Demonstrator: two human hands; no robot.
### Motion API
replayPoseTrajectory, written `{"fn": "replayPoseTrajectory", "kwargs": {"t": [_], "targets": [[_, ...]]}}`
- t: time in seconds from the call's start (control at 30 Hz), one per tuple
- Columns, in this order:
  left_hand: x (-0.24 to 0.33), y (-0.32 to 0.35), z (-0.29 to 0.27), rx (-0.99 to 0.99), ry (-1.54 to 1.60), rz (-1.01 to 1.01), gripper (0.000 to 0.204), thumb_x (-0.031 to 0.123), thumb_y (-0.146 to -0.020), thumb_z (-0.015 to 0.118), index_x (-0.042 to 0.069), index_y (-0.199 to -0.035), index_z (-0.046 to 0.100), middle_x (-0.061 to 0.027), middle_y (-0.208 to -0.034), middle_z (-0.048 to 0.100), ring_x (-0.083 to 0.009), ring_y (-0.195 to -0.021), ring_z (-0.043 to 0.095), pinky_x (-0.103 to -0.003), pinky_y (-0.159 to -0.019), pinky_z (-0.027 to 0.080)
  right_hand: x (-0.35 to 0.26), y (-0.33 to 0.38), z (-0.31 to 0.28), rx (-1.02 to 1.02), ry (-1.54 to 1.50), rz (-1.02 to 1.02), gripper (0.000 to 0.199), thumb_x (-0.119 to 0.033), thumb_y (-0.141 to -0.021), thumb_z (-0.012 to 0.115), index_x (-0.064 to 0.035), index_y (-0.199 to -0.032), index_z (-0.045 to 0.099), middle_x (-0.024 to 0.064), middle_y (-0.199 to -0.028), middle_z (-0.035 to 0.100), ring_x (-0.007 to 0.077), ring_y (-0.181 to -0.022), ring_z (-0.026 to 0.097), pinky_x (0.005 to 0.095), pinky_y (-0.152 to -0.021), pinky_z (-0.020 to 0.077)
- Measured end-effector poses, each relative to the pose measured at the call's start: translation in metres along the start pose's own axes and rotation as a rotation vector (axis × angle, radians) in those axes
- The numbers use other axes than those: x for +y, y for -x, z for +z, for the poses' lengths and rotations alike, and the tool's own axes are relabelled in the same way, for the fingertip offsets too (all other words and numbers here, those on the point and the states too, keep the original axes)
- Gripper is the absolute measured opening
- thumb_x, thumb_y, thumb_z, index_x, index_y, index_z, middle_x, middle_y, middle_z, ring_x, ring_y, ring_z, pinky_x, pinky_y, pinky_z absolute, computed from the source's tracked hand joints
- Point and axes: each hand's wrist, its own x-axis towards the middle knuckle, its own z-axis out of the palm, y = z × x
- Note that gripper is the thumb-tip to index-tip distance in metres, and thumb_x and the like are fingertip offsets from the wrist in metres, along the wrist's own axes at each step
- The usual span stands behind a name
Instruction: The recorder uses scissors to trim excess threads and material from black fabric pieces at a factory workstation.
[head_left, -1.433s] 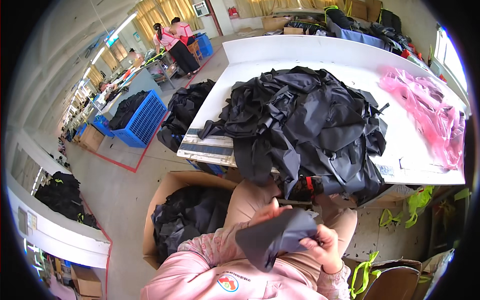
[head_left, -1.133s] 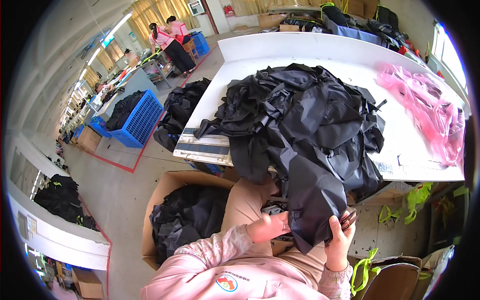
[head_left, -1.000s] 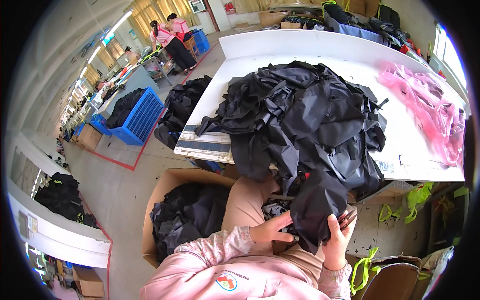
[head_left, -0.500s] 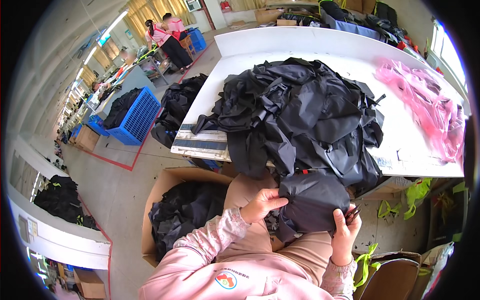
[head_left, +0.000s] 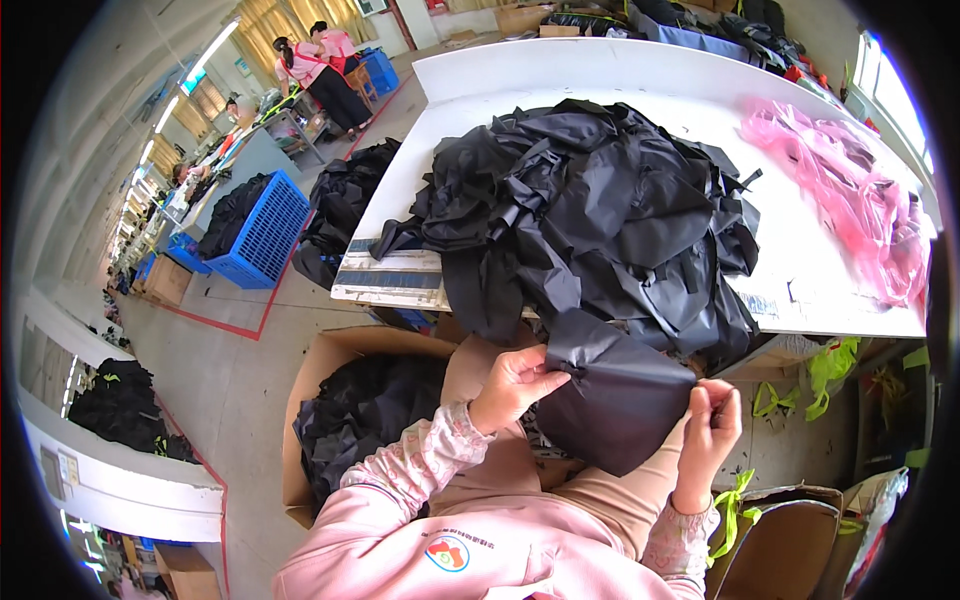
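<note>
A piece of thin black fabric (head_left: 618, 405) is stretched between my hands over my lap, its lower corner hanging down. My left hand (head_left: 512, 388) is closed, pinching the fabric's left edge between thumb and fingers. At the opposite edge, my right hand (head_left: 708, 432) is closed with its fingertips pinched on the right corner. Whether anything else is inside the right hand is hidden. Just beyond the piece, a large heap of black fabric pieces (head_left: 600, 210) covers the middle of the white table (head_left: 790, 250) and droops over its front edge.
An open cardboard box (head_left: 318, 375) of black fabric stands by my left leg. Pink plastic film (head_left: 840, 200) lies on the table's right. A brown container (head_left: 785, 550) with green strips is at lower right. Blue crates (head_left: 262, 235) and two people (head_left: 315, 75) are farther left.
The fabric piece has been pulled flatter and turned, its lower corner now pointing down. My right hand has moved up and right; the dark small tool seen in it earlier no longer shows.
</note>
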Motion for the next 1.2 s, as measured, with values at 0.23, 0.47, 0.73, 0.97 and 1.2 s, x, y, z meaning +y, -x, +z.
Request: {"fn": "replayPoseTrajectory", "kwargs": {"t": [0.23,0.47,0.73,0.97,1.2], "targets": [[0.015,0.004,0.023,0.107,-0.318,0.072,0.046,-0.005,-0.08,0.067,0.005,-0.118,0.042,-0.0037,-0.09,0.059,-0.0079,-0.08,0.058,-0.022,-0.072,0.048,-0.054,0.011,0.028,-0.158,-0.014,-0.016,0.026,0.002,-0.087,0.061,-0.0029,-0.112,0.059,0.0073,-0.11,0.064,0.0068,-0.081,0.057,0.0193,-0.058,0.045],[-0.002,0.006,0.038,-0.005,-0.066,0.074,0.066,-0.01,-0.084,0.06,0.006,-0.138,0.026,-0.0119,-0.106,0.063,-0.0145,-0.095,0.061,-0.026,-0.083,0.048,-0.026,0.03,0.058,-0.354,0.009,-0.031,0.038,0.001,-0.08,0.07,-0.0027,-0.116,0.057,0.0124,-0.112,0.064,0.0151,-0.083,0.064,0.0245,-0.062,0.0488],[-0.005,0.015,0.039,0.03,-0.287,0.23,0.049,-0.008,-0.085,0.061,0.002,-0.131,0.048,-0.0086,-0.103,0.064,-0.0126,-0.093,0.062,-0.026,-0.084,0.049,-0.022,0.031,0.062,-0.367,0.152,-0.084,0.021,-0.003,-0.081,0.07,-0.0009,-0.1,0.061,0.0092,-0.085,0.062,0.0166,-0.071,0.06,0.0264,-0.064,0.047],[-0.004,0.016,0.033,-0.004,-0.334,0.179,0.031,-0.006,-0.086,0.061,0.0,-0.116,0.058,-0.0063,-0.102,0.065,-0.012,-0.092,0.062,-0.025,-0.082,0.05,-0.016,0.031,0.058,-0.369,0.177,-0.085,0.014,-0.003,-0.081,0.069,0.0008,-0.089,0.059,0.011,-0.078,0.06,0.0219,-0.066,0.058,0.0286,-0.061,0.0456],[0.009,0.007,0.021,-0.088,-0.556,0.251,0.017,0.004,-0.083,0.067,0.002,-0.099,0.064,-0.0091,-0.102,0.058,-0.0186,-0.098,0.058,-0.029,-0.084,0.046,-0.01,0.02,0.05,-0.473,0.149,-0.085,0.012,-0.001,-0.08,0.068,0.0003,-0.086,0.058,0.0117,-0.075,0.059,0.0246,-0.064,0.056,0.0299,-0.06,0.0446]]}}
